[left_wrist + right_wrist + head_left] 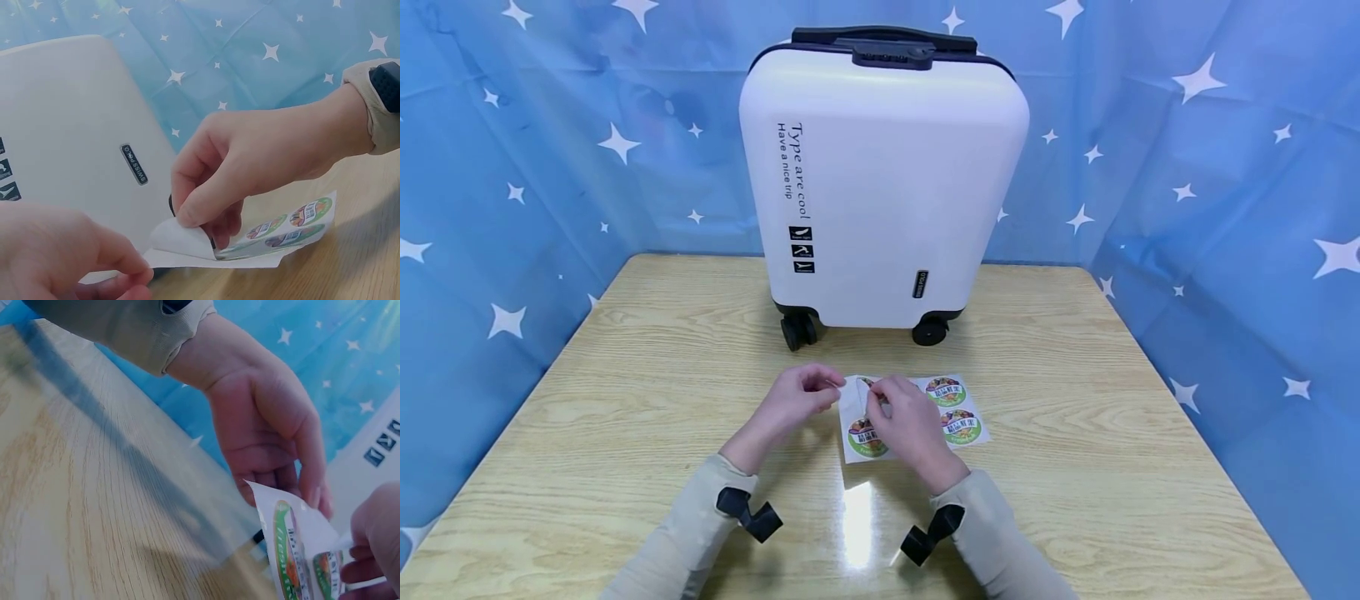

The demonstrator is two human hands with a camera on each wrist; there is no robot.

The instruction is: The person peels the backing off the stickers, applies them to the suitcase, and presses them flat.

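Our right hand (913, 423) pinches the curled white paper flap (180, 239) just right of our left hand (796, 395), which pinches the left end of the crosswise, rectangular white sticker sheet (847, 414).

A: Colouring of the sticker sheet (306, 517)?
B: White ground; its round stickers (961, 427) bear green lower borders, dark characters on a white band, and multicoloured motifs.
A: The suitcase (880, 183)?
B: White, with black wheels (930, 332) and black lettering (799, 171).
A: And the remainder?
B: Backdrop (1225, 167): blue, patterned with white four-pointed stars. Table (625, 400): pale yellowish-brown, darker wood-grain lines. Sleeves (681, 517): plain beige. Wrist bands (733, 502): black.
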